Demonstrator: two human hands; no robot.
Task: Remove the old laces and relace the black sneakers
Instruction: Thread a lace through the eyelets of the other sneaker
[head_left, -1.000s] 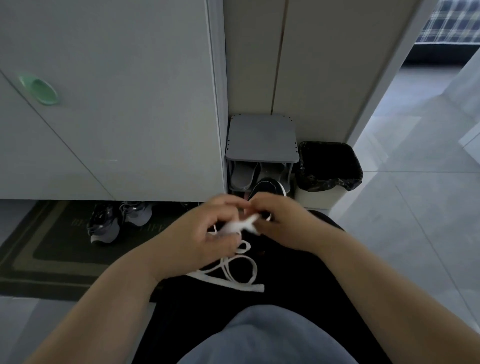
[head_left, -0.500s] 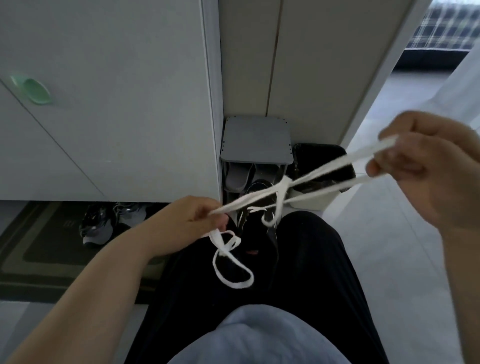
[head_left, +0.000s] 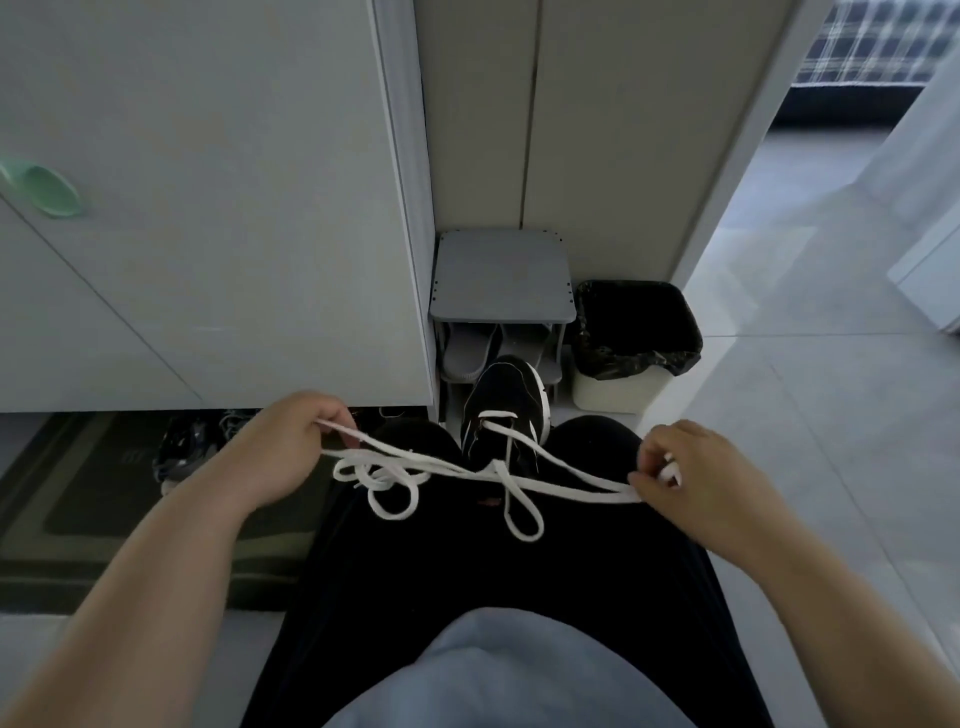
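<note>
Lowered: right hand (head_left: 698, 480) | left hand (head_left: 288, 447) pinches lace (head_left: 491, 470) | seemingly slacker now

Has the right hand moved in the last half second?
Yes. The right hand has dropped: it was level with the bin, to its right; now it is below the bin, pinching the lace.

Daylight is spilling across pale floor tiles (head_left: 810, 415), while a grey shoe rack (head_left: 501, 275) and a black-lined bin (head_left: 618, 387) are standing against beige wall panels (head_left: 613, 130); a dark mat (head_left: 78, 499) is lying beneath white cabinet doors (head_left: 234, 208).
</note>
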